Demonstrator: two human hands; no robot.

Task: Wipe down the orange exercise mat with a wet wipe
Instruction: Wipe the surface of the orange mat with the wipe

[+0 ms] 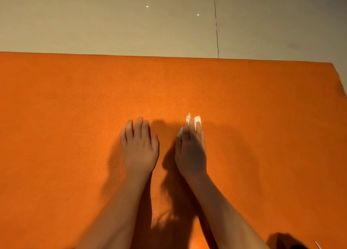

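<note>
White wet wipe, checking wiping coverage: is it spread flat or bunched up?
Bunched: white wet wipe pokes out crumpled under the right hand on the orange exercise mat.

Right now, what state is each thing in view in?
orange mat, laid flat on the floor
left hand, flat on the orange mat, holding nothing
right hand, fingers straight, pressing the wet wipe down
wet wipe, bunched, pinned against the orange mat

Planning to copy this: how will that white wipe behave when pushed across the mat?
Probably floppy: the wet wipe is crumpled under the right hand. Likely light, since flat fingers steer it. May drag on the textured mat.
</note>
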